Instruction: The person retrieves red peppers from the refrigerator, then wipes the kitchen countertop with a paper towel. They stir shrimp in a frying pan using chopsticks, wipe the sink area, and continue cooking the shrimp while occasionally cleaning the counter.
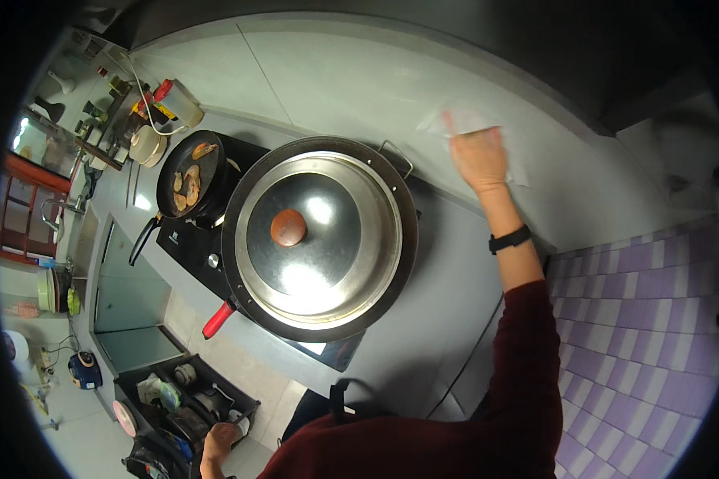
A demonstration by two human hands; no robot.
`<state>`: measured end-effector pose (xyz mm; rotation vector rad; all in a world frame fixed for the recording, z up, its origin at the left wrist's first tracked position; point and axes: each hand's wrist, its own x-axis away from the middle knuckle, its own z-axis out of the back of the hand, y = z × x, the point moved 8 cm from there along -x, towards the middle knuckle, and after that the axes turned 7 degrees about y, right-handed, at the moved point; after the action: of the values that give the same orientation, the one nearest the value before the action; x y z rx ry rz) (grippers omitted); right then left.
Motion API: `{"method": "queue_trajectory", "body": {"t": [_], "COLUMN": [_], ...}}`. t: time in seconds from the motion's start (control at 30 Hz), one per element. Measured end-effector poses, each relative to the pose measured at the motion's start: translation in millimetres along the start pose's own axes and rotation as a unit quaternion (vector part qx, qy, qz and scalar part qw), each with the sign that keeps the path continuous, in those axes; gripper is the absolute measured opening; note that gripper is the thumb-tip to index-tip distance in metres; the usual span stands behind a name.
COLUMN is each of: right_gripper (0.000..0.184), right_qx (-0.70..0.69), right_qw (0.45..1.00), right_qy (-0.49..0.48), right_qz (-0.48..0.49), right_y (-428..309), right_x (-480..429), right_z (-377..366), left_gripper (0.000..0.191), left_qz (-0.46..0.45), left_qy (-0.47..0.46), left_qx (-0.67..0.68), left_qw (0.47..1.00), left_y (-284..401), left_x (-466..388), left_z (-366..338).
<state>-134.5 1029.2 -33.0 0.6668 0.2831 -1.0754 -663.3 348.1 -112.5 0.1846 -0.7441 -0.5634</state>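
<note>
At the right, my right hand (478, 157) presses a thin white wipe (467, 120) with pinkish patches flat against the pale wall behind the counter. My left hand (218, 442) is low at the left, its fingers curled around a small white object (242, 426) whose kind I cannot make out. Between the hands, a large dark wok (408, 251) with a red handle (217, 320) sits on the cooktop. Its domed metal-and-glass lid (359, 173) has a brown knob (288, 227).
A black frying pan (201, 161) with several browned food pieces (192, 179) stands left of the wok on the black cooktop (186, 239). A lidded container (177, 102) and condiment bottles line the back left. A dark multi-section rack (180, 395) stands below; purple-white tiles (635, 311) cover the right.
</note>
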Motion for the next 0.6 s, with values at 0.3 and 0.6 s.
{"method": "queue_trajectory", "body": {"t": [0.3,0.6], "right_gripper": [0.052,0.071], "right_qx": [-0.048,-0.014], "right_qw": [0.949,0.968], "right_qy": [-0.126,0.19], "right_qz": [0.286,0.163], "right_y": [-2,-28], "right_x": [121,-89], "right_z": [-66,70], "left_gripper": [0.024,0.028], "left_qz": [0.056,0.016], "left_qy": [-0.036,-0.01], "left_qx": [0.035,-0.035], "left_qw": [0.997,0.999], "left_y": [31,51], "left_x": [9,-20], "left_z": [2,7]}}
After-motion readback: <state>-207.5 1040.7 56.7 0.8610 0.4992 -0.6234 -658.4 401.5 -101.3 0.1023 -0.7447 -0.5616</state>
